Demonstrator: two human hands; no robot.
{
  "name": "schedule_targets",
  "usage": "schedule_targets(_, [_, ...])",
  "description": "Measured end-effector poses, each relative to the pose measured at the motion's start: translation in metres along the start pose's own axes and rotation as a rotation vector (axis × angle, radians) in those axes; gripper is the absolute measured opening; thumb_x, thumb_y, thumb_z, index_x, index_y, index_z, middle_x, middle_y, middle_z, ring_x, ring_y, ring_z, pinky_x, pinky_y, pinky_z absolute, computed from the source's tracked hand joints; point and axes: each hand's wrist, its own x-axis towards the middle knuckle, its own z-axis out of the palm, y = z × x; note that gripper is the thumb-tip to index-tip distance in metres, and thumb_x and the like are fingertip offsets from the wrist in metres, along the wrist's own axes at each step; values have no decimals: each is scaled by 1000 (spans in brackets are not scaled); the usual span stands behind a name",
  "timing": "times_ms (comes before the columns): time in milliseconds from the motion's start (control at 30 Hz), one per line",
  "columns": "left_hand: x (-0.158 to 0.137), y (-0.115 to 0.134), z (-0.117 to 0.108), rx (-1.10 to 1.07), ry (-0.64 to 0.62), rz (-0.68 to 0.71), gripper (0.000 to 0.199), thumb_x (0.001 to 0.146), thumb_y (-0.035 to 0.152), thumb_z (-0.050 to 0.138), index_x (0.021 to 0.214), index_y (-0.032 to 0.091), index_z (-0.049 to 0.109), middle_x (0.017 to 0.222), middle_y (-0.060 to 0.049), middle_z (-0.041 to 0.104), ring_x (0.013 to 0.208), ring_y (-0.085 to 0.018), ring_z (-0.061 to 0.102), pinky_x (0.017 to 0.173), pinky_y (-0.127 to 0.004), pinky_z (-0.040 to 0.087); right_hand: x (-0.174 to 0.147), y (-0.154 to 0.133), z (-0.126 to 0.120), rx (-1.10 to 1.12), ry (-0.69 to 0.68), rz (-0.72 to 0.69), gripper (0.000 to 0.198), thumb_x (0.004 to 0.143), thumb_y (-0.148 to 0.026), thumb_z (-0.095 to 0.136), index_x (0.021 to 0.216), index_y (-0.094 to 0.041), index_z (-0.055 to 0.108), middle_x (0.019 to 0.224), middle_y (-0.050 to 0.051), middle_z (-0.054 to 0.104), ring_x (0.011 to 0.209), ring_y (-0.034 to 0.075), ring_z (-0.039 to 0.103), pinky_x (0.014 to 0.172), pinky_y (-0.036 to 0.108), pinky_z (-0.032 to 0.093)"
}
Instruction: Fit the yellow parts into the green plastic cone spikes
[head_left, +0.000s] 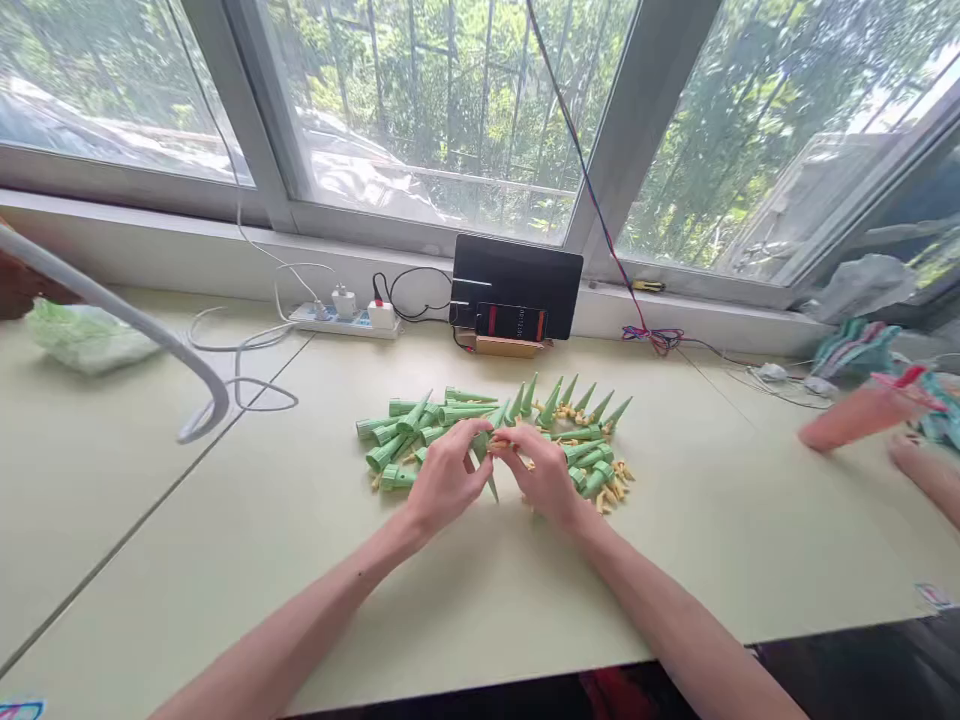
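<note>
My left hand (448, 468) is closed around a green plastic spike (491, 484), whose pointed end slants down toward the table. Pinched in the fingertips of my right hand (546, 472) is a small tan piece (498, 446), held against the spike's upper end; my fingers partly cover where they meet. Left of and behind my hands lie several green spikes (386, 452) in a heap. More green spikes (567, 390) stand upright in a row at the back right. Small tan pieces (616, 490) are scattered beside my right hand, among other lying spikes.
A phone (511, 322) leans on a black tablet (517, 275) by the window. A power strip (345, 320) and white cables sit at the back left. A curved white tube (150, 325) crosses the left. Another person's hand (926, 465) is near a pink drink cup (862, 412) at right.
</note>
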Motion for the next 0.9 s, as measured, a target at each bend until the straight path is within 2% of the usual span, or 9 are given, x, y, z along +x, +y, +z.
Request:
schedule_targets(267, [1,-1,1,39,30,27,30,80,10,57,108,20,57,99,-1,67,51,-7,51,60,-24,47,2,-7,-2,10,-44,-4,15,97,-18,52,106,-21,64,95,8,69,86,19,64,75,32,53])
schedule_targets(900, [-3,0,3,128,80,107,29,82,10,56,109,21,57,94,1,63,49,-5,49,57,-22,44,0,-4,-3,-43,-33,22,11,97,-26,55,96,-20,64,79,4,63,69,15,57,65,27,47])
